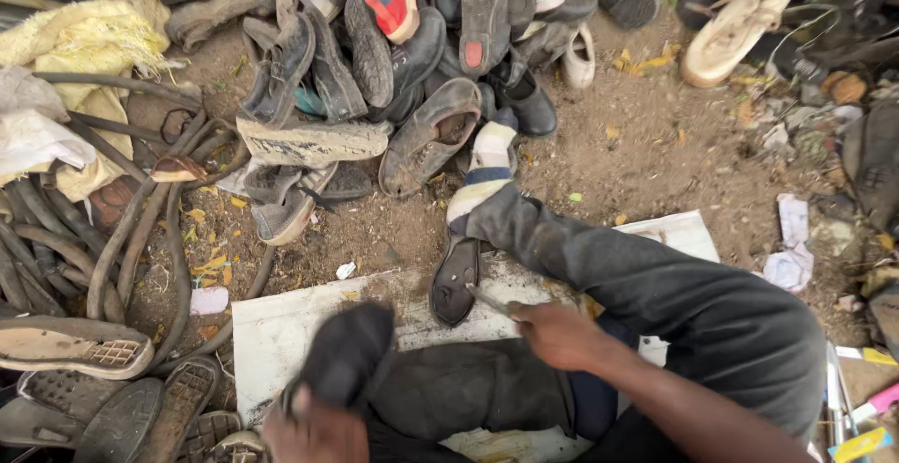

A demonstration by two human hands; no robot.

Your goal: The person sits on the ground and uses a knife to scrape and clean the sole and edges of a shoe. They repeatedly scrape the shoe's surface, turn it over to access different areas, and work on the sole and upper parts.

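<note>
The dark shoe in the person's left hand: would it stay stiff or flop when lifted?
Probably somewhat floppy: the dark shoe looks worn and soft where the left hand grips it from below. It seems light, since one hand holds it up alone. It is unlikely to roll, being long and flattish. The right hand holds a thin tool apart from it.
</note>
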